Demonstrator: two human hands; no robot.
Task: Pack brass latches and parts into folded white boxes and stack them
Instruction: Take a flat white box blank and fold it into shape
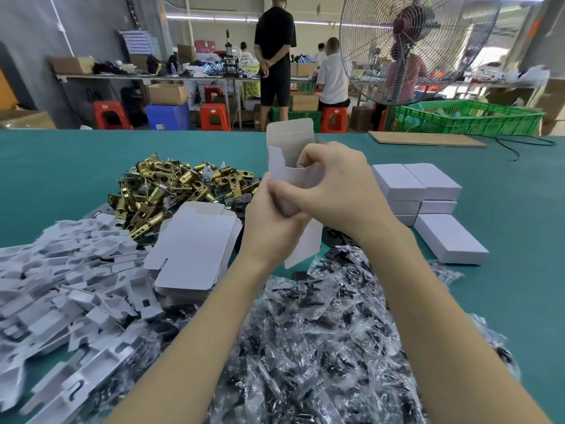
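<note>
Both hands hold one white carton [286, 154] upright above the green table [61, 166], its top flap open. My left hand [269, 215] grips its lower part from the left. My right hand [333, 185] curls round its right side, fingertips at the open mouth. A pile of brass latches [171, 188] lies to the left. A stack of flat unfolded box blanks [195, 249] sits in front of that pile. Closed white boxes [419, 185] are stacked at the right, with one more box [449, 238] lying beside them.
White card inserts [61, 270] are heaped at the left front. Clear bags of black parts [321, 332] cover the near middle. A cardboard sheet [425, 138] and a black cable [519, 145] lie at the far right. A large fan [409, 47], a green crate [467, 117] and people stand beyond the table.
</note>
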